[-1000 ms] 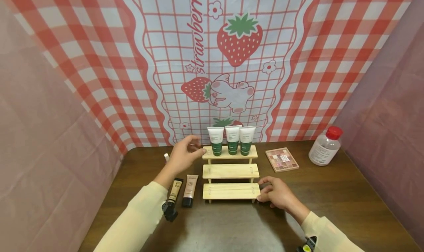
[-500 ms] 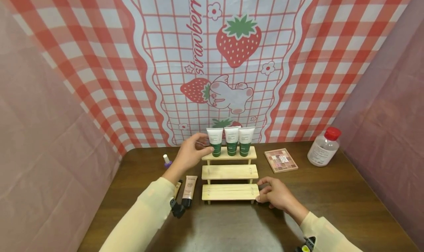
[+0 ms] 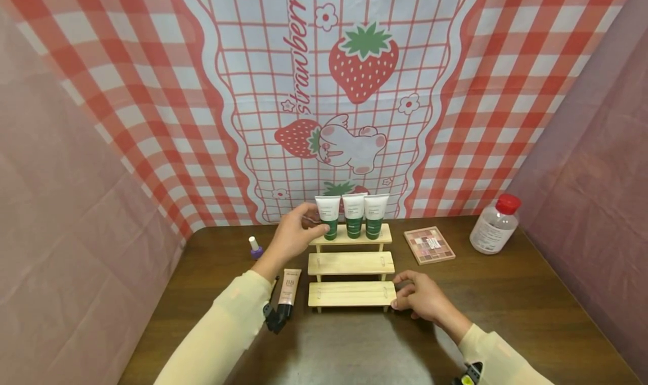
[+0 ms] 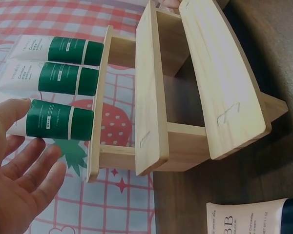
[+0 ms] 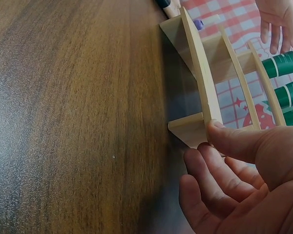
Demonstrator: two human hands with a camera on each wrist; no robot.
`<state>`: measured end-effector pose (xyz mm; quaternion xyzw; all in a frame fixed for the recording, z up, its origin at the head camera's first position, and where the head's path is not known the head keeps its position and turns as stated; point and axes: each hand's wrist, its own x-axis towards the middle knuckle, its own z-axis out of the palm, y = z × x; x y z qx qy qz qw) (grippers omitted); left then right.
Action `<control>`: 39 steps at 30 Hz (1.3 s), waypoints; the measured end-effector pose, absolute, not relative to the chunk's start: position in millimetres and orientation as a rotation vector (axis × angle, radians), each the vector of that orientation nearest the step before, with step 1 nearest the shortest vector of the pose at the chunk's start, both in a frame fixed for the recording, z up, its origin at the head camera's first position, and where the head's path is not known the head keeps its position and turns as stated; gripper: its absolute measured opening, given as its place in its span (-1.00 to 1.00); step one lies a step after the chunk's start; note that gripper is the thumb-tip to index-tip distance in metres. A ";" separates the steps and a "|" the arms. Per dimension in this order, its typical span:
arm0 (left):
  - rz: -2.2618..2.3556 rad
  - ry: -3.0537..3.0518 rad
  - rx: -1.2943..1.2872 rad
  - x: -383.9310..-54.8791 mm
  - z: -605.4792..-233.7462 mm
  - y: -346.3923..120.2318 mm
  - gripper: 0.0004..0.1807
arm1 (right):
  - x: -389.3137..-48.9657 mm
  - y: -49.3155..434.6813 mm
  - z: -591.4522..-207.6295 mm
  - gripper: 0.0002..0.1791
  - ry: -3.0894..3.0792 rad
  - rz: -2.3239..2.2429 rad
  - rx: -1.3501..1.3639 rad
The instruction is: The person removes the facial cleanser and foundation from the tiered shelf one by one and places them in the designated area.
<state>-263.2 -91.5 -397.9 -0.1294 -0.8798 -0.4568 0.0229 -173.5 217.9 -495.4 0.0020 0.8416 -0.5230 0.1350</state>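
Green-white leftmost tube [image 4: 58,121] against left fingers [image 4: 41,168]

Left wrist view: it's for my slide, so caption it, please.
Left hand at the nearest of three upright tubes atop a tiered wooden stand.

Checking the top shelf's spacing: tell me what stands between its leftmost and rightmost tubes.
In the head view, one green-and-white tube stands between the leftmost tube and the rightmost tube on the top shelf; the left wrist view shows it too.
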 end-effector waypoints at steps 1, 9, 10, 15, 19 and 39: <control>-1.407 -2.723 -0.397 -263.4 -397.7 -90.8 -0.52 | -173.7 218.0 -495.5 -0.44 2.441 -1.514 0.005; -1.394 -2.708 -0.380 -263.9 -397.2 -88.2 -0.59 | -172.8 216.8 -495.7 -0.44 2.438 -1.499 0.020; -1.395 -2.706 -0.377 -264.0 -397.3 -88.2 -0.60 | -172.7 216.6 -495.7 -0.44 2.434 -1.499 0.023; -1.378 -2.702 -0.365 -264.7 -396.8 -88.7 -0.69 | -172.3 215.4 -495.3 -0.45 2.420 -1.501 0.031; -1.360 -2.709 -0.378 -264.7 -395.7 -89.5 -0.74 | -172.7 214.9 -494.8 -0.45 2.424 -1.495 0.028; -1.498 -2.660 -0.415 -214.2 -390.7 -139.3 -0.76 | -175.5 216.2 -493.1 -0.44 2.446 -1.481 0.034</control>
